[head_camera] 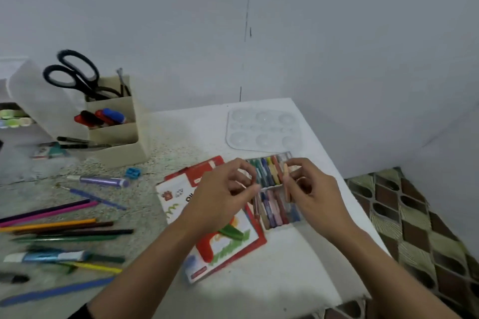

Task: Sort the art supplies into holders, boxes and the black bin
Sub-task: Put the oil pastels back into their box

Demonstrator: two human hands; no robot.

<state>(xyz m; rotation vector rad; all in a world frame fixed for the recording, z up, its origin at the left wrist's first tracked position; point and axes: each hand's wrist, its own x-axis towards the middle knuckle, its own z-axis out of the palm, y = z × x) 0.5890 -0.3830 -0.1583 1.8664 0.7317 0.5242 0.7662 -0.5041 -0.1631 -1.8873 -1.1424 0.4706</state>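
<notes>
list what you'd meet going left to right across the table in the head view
coloured pencils → blue sharpener → left hand → crayon tray → right hand pinching a pink crayon → patterned fabric

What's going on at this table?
A person is sorting art supplies. The right hand pinches a peach pastel over the tray of pastels. The left hand hovers beside it, fingers curled; whether it holds anything is unclear. Loose pencils lie on the left, and scissors stand in the holder.
</notes>
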